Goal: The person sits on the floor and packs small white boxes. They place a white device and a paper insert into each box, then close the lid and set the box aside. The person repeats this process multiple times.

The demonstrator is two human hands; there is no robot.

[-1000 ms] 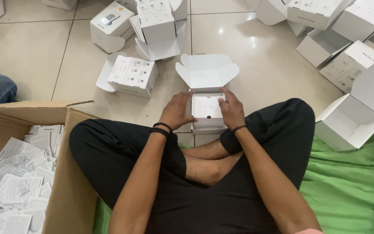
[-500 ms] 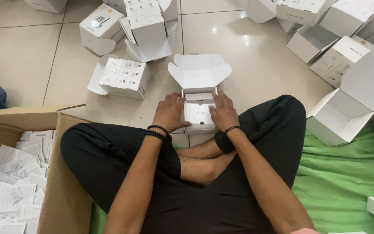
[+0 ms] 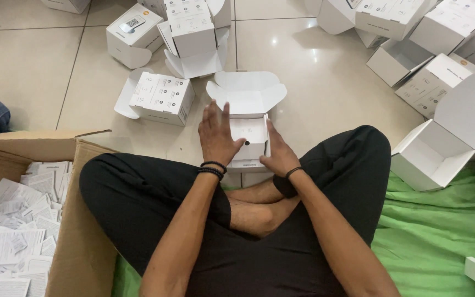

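A small white carton (image 3: 248, 135) stands on the tiled floor in front of my crossed legs, its lid flaps (image 3: 247, 93) folded open away from me. Inside lies a white insert with a small dark dot. My left hand (image 3: 217, 136) rests flat against the carton's left side, fingers stretched upward and thumb on the insert. My right hand (image 3: 277, 155) presses the carton's right side, fingers along its wall. Black bands circle both wrists.
Several white cartons lie about on the floor: one on its side (image 3: 160, 98) to the left, others at the back (image 3: 191, 27) and right (image 3: 430, 157). A brown cardboard box (image 3: 78, 220) full of paper leaflets sits at my left. A green cloth (image 3: 441, 242) lies under my right side.
My left hand has lifted and spread its fingers up along the carton's left side; before, both hands cupped the carton more closely. The view has shifted slightly.
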